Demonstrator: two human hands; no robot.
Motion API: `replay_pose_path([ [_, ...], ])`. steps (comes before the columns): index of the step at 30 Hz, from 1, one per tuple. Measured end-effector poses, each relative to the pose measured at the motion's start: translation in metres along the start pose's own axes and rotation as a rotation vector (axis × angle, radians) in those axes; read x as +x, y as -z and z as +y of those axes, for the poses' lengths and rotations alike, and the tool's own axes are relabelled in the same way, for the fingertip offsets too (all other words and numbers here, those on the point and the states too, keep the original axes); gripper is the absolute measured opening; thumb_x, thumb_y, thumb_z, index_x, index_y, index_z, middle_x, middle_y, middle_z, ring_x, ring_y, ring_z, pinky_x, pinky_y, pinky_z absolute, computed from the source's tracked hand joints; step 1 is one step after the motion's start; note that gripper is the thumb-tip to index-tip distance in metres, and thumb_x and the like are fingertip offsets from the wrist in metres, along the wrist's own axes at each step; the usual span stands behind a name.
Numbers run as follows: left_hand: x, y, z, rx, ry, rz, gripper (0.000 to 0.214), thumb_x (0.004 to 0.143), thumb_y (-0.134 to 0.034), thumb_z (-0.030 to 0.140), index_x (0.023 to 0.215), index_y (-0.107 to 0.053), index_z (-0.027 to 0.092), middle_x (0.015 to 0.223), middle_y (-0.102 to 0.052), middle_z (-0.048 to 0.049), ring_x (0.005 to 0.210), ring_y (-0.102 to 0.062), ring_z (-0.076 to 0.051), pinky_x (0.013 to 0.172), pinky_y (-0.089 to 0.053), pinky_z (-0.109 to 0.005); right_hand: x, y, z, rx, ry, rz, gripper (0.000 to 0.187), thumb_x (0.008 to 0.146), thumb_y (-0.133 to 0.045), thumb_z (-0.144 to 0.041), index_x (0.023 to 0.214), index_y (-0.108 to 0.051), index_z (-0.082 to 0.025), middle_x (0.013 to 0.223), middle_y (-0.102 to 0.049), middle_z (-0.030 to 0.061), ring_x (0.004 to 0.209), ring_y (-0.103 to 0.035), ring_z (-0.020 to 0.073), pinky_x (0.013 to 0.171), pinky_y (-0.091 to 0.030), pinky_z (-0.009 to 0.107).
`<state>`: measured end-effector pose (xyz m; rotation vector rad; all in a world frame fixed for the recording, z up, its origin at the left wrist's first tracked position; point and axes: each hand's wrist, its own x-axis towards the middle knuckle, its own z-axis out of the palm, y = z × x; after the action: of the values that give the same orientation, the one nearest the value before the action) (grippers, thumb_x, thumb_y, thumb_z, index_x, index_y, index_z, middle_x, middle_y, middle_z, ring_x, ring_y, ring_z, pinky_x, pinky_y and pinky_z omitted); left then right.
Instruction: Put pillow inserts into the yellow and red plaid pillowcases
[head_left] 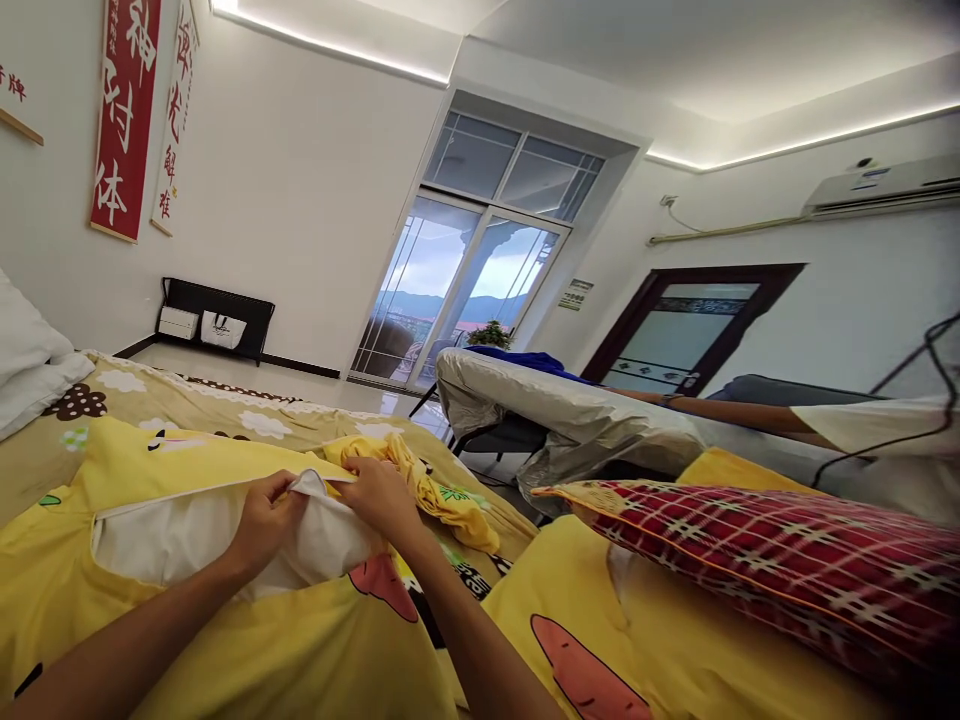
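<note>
Yellow cover (315,650), one: creased cloth, printed, slit open lengthwise; lay before person on cloud-patterned bed sheet (217,400). White inner fabric (172,540), smooth, bulged inside. Left hand (262,515) and right hand (379,495), two, were clamped on cover's pale upper edge, near each other. Crumpled yellow cloth (450,505), one, lay just beyond right hand. Plaid cushion (772,560), one, red, plump, orange-piped, rested at right on second yellow piece (547,590).

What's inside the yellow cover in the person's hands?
White fabric shows through the opening of the yellow cover, partly blocked by the left hand and right hand. Whatever lies deeper inside is covered and can't be seen.
</note>
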<state>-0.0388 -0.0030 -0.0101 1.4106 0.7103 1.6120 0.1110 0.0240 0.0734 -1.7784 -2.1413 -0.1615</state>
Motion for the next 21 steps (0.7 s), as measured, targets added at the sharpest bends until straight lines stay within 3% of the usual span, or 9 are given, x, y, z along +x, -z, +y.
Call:
replay_pose_path([
  [5, -0.006, -0.018, -0.009, 0.044, 0.028, -0.108, 0.035, 0.081, -0.057, 0.046, 0.082, -0.065, 0.013, 0.074, -0.060, -0.0022, 0.068, -0.050, -0.013, 0.062, -0.038, -0.022, 0.004, 0.004, -0.001, 0.306, 0.084, 0.013, 0.023, 0.075, -0.049, -0.023, 0.061, -0.066, -0.016, 0.063, -0.066, 0.0019, 0.064, -0.056, 0.0145, 0.056, -0.033, 0.022],
  [10, -0.001, -0.035, -0.020, 0.473, -0.045, -0.150, 0.031, 0.082, -0.055, 0.041, 0.069, -0.063, 0.014, 0.067, -0.061, -0.0032, 0.065, -0.051, -0.015, 0.061, -0.036, -0.025, -0.008, 0.015, 0.003, 0.474, 0.117, 0.030, 0.021, 0.068, -0.048, -0.026, 0.056, -0.063, -0.017, 0.061, -0.064, 0.0013, 0.063, -0.053, 0.0148, 0.056, -0.036, 0.023],
  [13, 0.007, -0.040, -0.033, 0.699, -0.034, -0.255, 0.035, 0.089, -0.045, 0.037, 0.075, -0.066, 0.013, 0.072, -0.066, -0.0063, 0.067, -0.056, -0.019, 0.063, -0.038, -0.027, -0.018, 0.026, 0.008, 0.503, 0.135, 0.043, 0.022, 0.067, -0.048, -0.027, 0.060, -0.065, -0.017, 0.062, -0.063, 0.0018, 0.063, -0.052, 0.0152, 0.056, -0.036, 0.023],
  [18, 0.016, -0.051, -0.048, 0.877, -0.032, -0.307, 0.025, 0.087, -0.046, 0.021, 0.078, -0.068, 0.013, 0.080, -0.068, -0.0113, 0.080, -0.060, -0.026, 0.082, -0.041, -0.038, -0.026, 0.034, 0.016, 0.616, 0.118, 0.064, 0.028, 0.069, -0.049, -0.032, 0.071, -0.071, -0.015, 0.065, -0.063, 0.0020, 0.065, -0.053, 0.0159, 0.056, -0.037, 0.023],
  [21, 0.015, -0.053, -0.045, 0.932, -0.113, -0.272, 0.021, 0.089, -0.047, 0.021, 0.090, -0.066, 0.014, 0.098, -0.067, -0.0120, 0.097, -0.057, -0.027, 0.095, -0.037, -0.044, -0.027, 0.030, 0.022, 0.625, 0.108, 0.071, 0.027, 0.069, -0.051, -0.033, 0.072, -0.072, -0.015, 0.064, -0.063, 0.0019, 0.065, -0.053, 0.0160, 0.057, -0.038, 0.023],
])
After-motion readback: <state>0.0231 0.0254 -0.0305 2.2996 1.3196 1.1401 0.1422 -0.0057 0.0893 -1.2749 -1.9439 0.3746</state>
